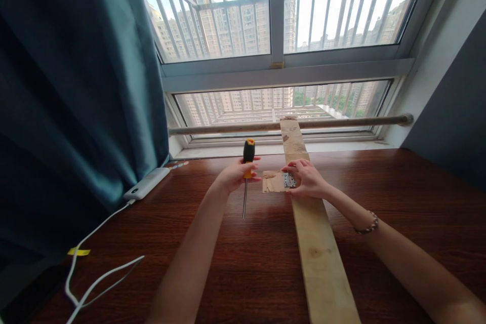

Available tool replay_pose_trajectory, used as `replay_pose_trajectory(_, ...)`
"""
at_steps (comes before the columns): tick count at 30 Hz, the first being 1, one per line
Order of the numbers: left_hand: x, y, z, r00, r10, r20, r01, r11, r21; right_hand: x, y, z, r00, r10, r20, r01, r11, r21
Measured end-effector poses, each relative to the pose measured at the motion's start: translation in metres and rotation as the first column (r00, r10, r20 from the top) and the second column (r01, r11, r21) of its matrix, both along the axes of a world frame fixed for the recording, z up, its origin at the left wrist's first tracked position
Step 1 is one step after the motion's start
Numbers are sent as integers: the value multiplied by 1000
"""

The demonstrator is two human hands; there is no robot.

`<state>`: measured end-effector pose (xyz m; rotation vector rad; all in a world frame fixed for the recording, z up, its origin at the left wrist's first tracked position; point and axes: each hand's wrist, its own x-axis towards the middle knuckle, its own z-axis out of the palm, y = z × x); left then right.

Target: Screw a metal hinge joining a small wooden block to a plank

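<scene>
The hinge [289, 180] sits at the right end of a short piece of wood [271, 182], over the long board [322, 253], nearer the far edge of the table [379, 174] than the part closest to you. Your right hand [309, 181] is the nearer one: its thumb and fingers pinch around the hinge end, thumb on the near side, fingers on the far side, partly covering the metal.

Your left hand [237, 176] is closed around the screwdriver [248, 152], gripping low on the handle. From that grip, the hinge lies to the right, with the short piece between. The screwdriver's shaft points back toward you, away from the hinge, while the short piece runs left to right, across the long board's length. Your left fingertips are just beside its left end; whether they touch, you cannot tell from here.

The long board reaches past the table's far edge toward the rail [349, 122] below the window. By the table's far left corner, next to the curtain [114, 86], lies a white power bank [148, 184] with a cable [99, 224] plugged in. A small dark mark shows on the power bank, but no brand, label or writing is readable.
</scene>
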<state>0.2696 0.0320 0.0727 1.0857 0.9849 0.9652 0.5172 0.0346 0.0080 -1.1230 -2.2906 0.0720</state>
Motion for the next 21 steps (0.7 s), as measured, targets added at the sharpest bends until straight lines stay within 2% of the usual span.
replay_pose_trajectory(2, -2, -7, 13, 994, 88, 70, -96, 988, 124, 0, 0, 0, 1000, 5, -6, -5, 1000, -1)
replay_pose_trajectory(4, 3, -14, 21, 963, 159, 219, -208, 953, 221, 0, 0, 0, 1000, 6, -11, -6, 1000, 3)
replay_pose_trajectory(6, 15, -20, 24, 897, 191, 399, -305, 921, 243, 0, 0, 0, 1000, 2, -20, -2, 1000, 4)
replay_pose_trajectory(9, 37, -28, 18, 817, 164, 553, -337, 914, 227, 0, -1, 1, 1000, -1, -31, 1, 1000, -7)
replay_pose_trajectory(13, 54, -30, 9, 786, 142, 602, -332, 918, 216, 0, -1, 2, 1000, 7, -23, -7, 1000, -13)
replay_pose_trajectory(21, 54, -33, 13, 797, 132, 589, -338, 906, 254, 0, -1, 0, 999, -12, -44, 11, 1000, -11)
